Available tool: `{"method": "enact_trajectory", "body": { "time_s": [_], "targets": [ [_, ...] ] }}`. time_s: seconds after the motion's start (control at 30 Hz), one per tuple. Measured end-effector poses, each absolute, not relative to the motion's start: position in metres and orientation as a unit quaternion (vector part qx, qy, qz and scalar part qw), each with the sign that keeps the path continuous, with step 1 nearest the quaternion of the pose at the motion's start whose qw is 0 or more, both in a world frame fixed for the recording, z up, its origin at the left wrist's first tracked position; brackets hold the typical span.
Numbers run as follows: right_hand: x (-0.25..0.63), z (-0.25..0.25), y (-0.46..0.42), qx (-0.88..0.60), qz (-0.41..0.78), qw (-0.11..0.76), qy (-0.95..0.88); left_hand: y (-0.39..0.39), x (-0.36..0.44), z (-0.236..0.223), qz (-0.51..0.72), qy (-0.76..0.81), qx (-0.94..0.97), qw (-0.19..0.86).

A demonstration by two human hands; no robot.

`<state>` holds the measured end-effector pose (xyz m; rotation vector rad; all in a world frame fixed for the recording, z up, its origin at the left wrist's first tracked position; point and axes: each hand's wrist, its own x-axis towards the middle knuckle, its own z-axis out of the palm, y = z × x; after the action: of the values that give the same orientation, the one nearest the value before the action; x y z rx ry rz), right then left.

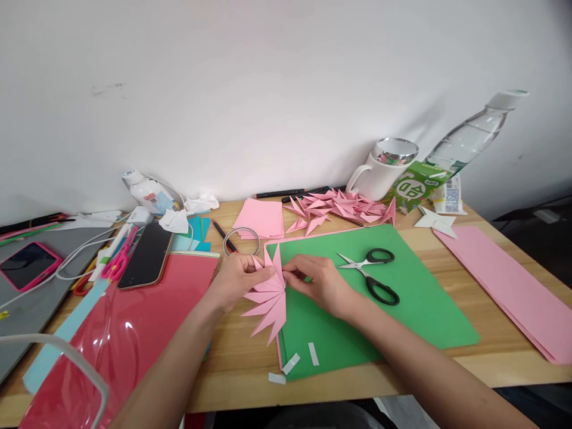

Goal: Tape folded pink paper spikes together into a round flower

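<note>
A fan of folded pink paper points (pixel 268 298) spreads between my hands, over the left edge of the green sheet (pixel 429 304). My left hand (pixel 239 277) grips it from the left, thumb on top. At its upper right edge my right hand (pixel 317 280) is closed, thumb and forefinger pinched at the paper's edge; whatever lies between those fingertips is too small to make out. Black-handled scissors (pixel 373 271) lie partly open on the green sheet, right of my right hand. Small white strips (pixel 313 354) are scattered near the sheet's lower left corner.
Behind the sheet lie a heap of folded pink pieces (pixel 344 207), square pink papers (pixel 259 218) and a tape roll (pixel 241 241). A mug (pixel 379 173), green carton (pixel 413 187) and tilted bottle (pixel 473 137) stand back right. Left are a phone (pixel 146 256) and red folder (pixel 147 316).
</note>
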<state>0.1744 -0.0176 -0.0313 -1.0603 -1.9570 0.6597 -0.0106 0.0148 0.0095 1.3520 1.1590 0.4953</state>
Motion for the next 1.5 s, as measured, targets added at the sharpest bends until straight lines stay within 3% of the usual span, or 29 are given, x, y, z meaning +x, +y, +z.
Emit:
{"method": "enact_trajectory", "body": {
  "time_s": [0.1,0.43,0.73,1.0,1.27,1.5],
  "targets": [
    [0.174,-0.031,-0.016,-0.422,0.275,0.395,-0.769,0.016,-0.011,0.009,0.219,0.501,0.565,0.618],
    [0.180,-0.020,-0.016,-0.418,0.487,0.379,-0.667,0.019,-0.016,0.010,0.191,0.524,0.534,0.636],
    [0.180,-0.025,-0.015,-0.394,0.379,0.371,-0.751,0.018,-0.014,0.013,0.195,0.530,0.517,0.644],
    [0.183,-0.020,-0.017,-0.396,0.411,0.369,-0.733,0.019,-0.014,0.015,0.202,0.537,0.500,0.648],
    [0.182,-0.025,-0.017,-0.390,0.248,0.312,-0.830,0.019,-0.015,0.013,0.191,0.531,0.503,0.655],
    [0.178,-0.022,-0.018,-0.447,0.334,0.282,-0.781,0.018,-0.015,0.014,0.177,0.514,0.513,0.664]
  ]
}}
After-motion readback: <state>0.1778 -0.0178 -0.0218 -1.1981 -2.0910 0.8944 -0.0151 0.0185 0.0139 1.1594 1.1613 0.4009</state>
